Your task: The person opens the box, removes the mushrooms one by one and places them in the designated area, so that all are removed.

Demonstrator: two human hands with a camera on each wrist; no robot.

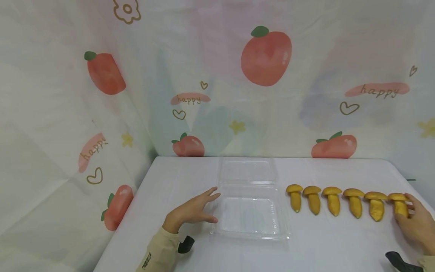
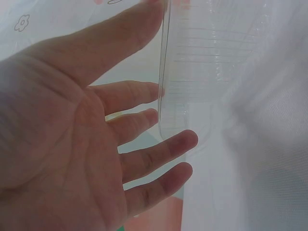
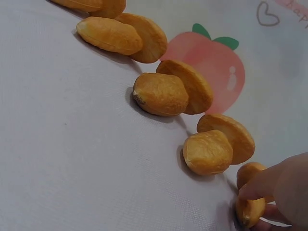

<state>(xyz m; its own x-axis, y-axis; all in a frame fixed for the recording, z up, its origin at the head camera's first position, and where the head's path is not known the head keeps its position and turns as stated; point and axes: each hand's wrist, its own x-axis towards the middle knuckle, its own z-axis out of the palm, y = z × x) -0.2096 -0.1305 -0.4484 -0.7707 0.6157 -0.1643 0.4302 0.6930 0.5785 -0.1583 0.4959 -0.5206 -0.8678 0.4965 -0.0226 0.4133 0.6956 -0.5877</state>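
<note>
A clear plastic clamshell box (image 1: 251,236) lies opened out, its lid (image 1: 247,170) folded back. My left hand (image 1: 193,209) is at the box's left edge, fingers and thumb spread. In the left wrist view, the fingertips of my left hand (image 2: 82,139) are against or very near the box's rim (image 2: 162,96); contact is hard to tell. Several yellow-brown mushrooms lie in a row right of the box. The rightmost mushroom (image 1: 400,207) is between the thumb and fingers of my right hand (image 1: 416,223), which pinches its stem. The right wrist view shows this mushroom (image 3: 250,211) partly covered by the fingers.
The other mushrooms, from the leftmost mushroom (image 1: 296,200) to the mushroom (image 1: 376,207) beside my right hand, lie side by side with caps away from me. A white cloth covers the table (image 1: 323,245). A fruit-patterned curtain (image 1: 217,124) hangs behind and at the left.
</note>
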